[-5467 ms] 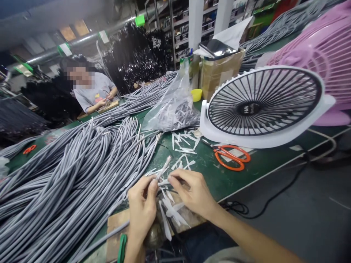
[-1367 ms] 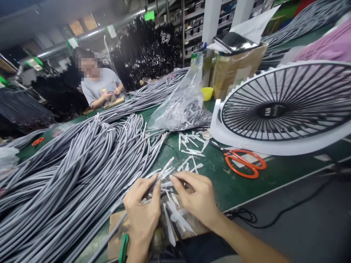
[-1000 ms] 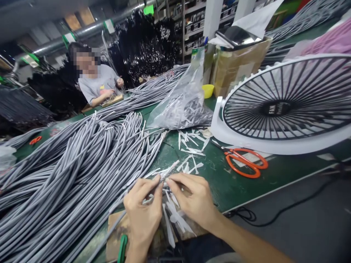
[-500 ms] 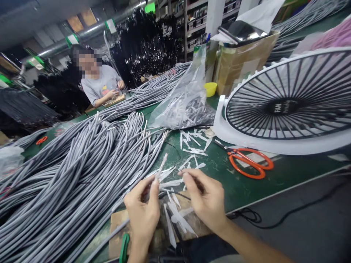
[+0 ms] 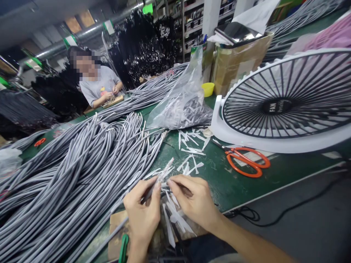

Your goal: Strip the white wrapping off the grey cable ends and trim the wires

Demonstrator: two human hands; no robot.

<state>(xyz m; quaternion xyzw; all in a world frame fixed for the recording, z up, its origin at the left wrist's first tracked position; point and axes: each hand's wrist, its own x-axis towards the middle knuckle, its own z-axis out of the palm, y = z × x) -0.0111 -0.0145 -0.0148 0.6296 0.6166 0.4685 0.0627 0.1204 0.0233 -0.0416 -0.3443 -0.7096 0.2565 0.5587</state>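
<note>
My left hand [image 5: 144,204] pinches a grey cable close to its stripped end [image 5: 168,167], which points up and away and looks pale and wrapped. Close beside it, my right hand [image 5: 193,199] has thumb and fingertips pressed together near the cable's end; whatever they grip is too small to make out. White strips [image 5: 177,219] lie below and between the hands on a brown board [image 5: 116,223]. A large bundle of grey cables [image 5: 82,160] spreads along the left of my left hand.
Orange-handled scissors [image 5: 246,160] lie at the right, before a white fan [image 5: 274,106]. A clear plastic bag [image 5: 183,106] of scraps stands behind the hands on the green table [image 5: 219,186]. A green-handled tool [image 5: 124,248] lies near my left wrist. Across the table sits another person [image 5: 100,86].
My right hand has moved left, up to the cable end by my left hand. The cable end now leans further right. The view has shifted slightly.
</note>
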